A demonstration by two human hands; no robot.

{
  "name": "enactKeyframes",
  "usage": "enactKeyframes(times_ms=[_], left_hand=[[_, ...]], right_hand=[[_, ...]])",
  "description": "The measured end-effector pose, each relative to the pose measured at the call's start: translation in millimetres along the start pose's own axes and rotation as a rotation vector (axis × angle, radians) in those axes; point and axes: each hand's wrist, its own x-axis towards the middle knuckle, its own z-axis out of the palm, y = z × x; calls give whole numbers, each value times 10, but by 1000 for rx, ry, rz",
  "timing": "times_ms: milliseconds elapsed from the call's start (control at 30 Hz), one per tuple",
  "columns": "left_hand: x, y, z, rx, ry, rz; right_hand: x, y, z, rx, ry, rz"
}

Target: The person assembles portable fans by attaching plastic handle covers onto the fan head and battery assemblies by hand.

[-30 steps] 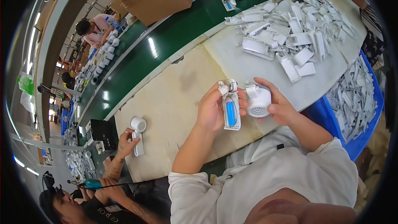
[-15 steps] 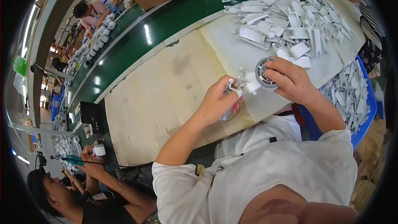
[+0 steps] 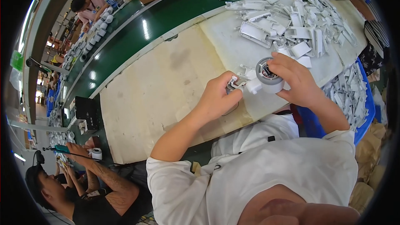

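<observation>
My right hand (image 3: 296, 80) is closed around a round white housing (image 3: 273, 86) with a grey rim. Dark inner parts show through its open face, which tilts up, and a short white neck (image 3: 252, 86) sticks out on its left side. Close beside that neck, my left hand (image 3: 218, 96) pinches a small white plastic piece (image 3: 234, 81); most of it is hidden by the fingers. Both hands are above the near edge of the pale worktable (image 3: 166, 87). Just behind them lies a loose white plastic part (image 3: 247, 71).
White plastic covers (image 3: 291, 27) are heaped at the table's far right. A blue bin (image 3: 368, 118) full of similar parts stands at right. Beyond the table runs a green conveyor (image 3: 146, 29) carrying several parts. One co-worker (image 3: 100, 196) sits at left with a teal tool; another (image 3: 89, 8) is farther off.
The round housing has tilted in my right hand, so more of its white side shows. My left hand has turned slightly, hiding more of its piece. The left co-worker's hands have dropped from the white part.
</observation>
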Motion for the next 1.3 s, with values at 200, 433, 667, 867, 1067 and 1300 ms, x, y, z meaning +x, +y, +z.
enactKeyframes(times_ms=[200,433,667,867,1067,1300], left_hand=[[-3,129,17,398,-16,86],[92,129,79,492,-16,40],[14,109,43,467,-92,21],[7,-20,-36,-553,-124,-176],[26,-235,-116,-841,-33,46],[-20,-296,-228,-742,2,111]], right_hand=[[229,32,-144,651,-296,314],[415,221,-173,505,-495,213],[475,193,-39,494,-550,243],[432,324,237,1079,-293,648],[-52,204,592,-125,-415,235],[239,162,441,486,-568,733]])
